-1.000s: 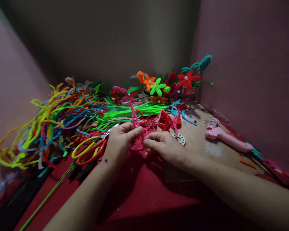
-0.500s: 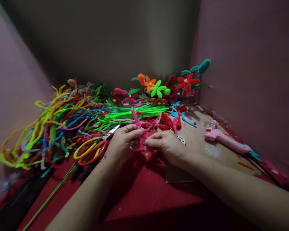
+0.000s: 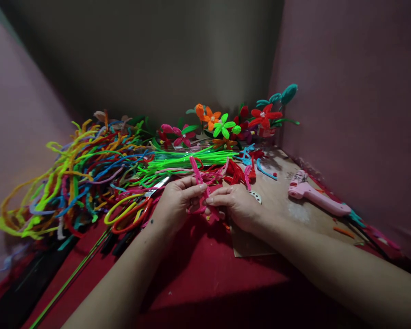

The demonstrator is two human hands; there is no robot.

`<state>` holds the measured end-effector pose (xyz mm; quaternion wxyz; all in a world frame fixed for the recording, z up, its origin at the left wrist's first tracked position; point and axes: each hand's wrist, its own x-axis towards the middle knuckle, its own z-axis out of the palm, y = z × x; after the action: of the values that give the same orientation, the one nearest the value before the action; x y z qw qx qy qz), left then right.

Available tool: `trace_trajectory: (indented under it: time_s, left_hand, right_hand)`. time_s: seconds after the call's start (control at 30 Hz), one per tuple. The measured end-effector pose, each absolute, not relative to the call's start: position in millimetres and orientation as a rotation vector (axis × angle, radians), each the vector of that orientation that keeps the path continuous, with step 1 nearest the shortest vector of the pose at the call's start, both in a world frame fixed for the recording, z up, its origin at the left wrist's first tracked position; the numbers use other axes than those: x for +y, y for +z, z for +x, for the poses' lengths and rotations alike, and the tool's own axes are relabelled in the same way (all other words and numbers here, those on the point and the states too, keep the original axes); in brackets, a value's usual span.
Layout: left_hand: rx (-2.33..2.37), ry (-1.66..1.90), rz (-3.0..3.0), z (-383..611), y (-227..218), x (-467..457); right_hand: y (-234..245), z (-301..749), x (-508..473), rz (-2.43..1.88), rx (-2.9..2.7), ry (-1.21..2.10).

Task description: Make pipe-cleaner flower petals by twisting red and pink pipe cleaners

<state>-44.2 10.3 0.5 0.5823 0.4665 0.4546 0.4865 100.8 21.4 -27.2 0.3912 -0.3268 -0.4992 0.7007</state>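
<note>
Pink pipe cleaners (image 3: 196, 169) bent into loops are held between my two hands, above the red table surface. My left hand (image 3: 181, 196) pinches them between thumb and fingers; one pink loop sticks up past the fingertips and another part hangs below. From the other side my right hand (image 3: 234, 203) grips the same pink piece with thumb and forefinger. The fingertips nearly meet, and they hide the spot where the strands join. Just left of my left hand lie scissors with red-orange handles (image 3: 132, 223) and another pair with yellow handles (image 3: 121, 208).
A heap of multicoloured pipe cleaners (image 3: 78, 178) fills the left. Green pipe cleaners (image 3: 192, 160) lie behind my hands, with finished pipe-cleaner flowers (image 3: 222, 125) along the back. At right, a pink glue gun (image 3: 318, 198) rests on a brown board (image 3: 250, 246). Thin green stems (image 3: 75, 276) lie front left.
Both hands keep their pinch on the pink pipe cleaners, with the fingers shifting slightly. The lower pink part has turned a little. The whole view has moved slightly.
</note>
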Motion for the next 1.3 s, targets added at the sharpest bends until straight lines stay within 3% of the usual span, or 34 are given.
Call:
trace_trajectory:
  time_s: [0.3,0.6,0.83,1.3]
  left_hand:
    - [1.259,1.124,1.340,-45.3,0.6,8.9]
    - [1.145,1.147,1.374,-51.7,8.3,8.1]
    - [1.173,1.258,1.947,-53.3,11.8,7.4]
    - [1.311,0.788,2.655,-57.1,12.0,-3.6]
  right_hand:
    - [-25.3,102.1,23.4,-0.878,-1.140,1.768]
    - [-30.0,105.0,28.4,-0.819,-1.110,1.797]
    - [-26.2,106.3,27.2,-0.793,-1.127,1.845]
    - [-23.5,111.5,27.2,-0.891,-1.509,1.649]
